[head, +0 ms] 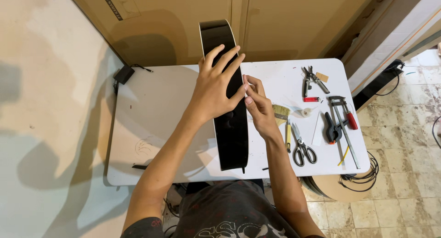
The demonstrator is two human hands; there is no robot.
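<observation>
Nearest the lens, two bare forearms reach up over one white table [151,123]. One glossy black guitar body [232,132], cream-edged, stands on its side at table centre, running from 6 to 12 o'clock. Left hand [216,89] lies flat, fingers spread, on its upper face. Right hand [259,105] pinches at the edge, perhaps gripping something small. At 3 o'clock: one scissors [303,148], one brush [281,113], one bar clamp [345,123].

glossy black guitar body [232,128], white table [156,118]
</observation>
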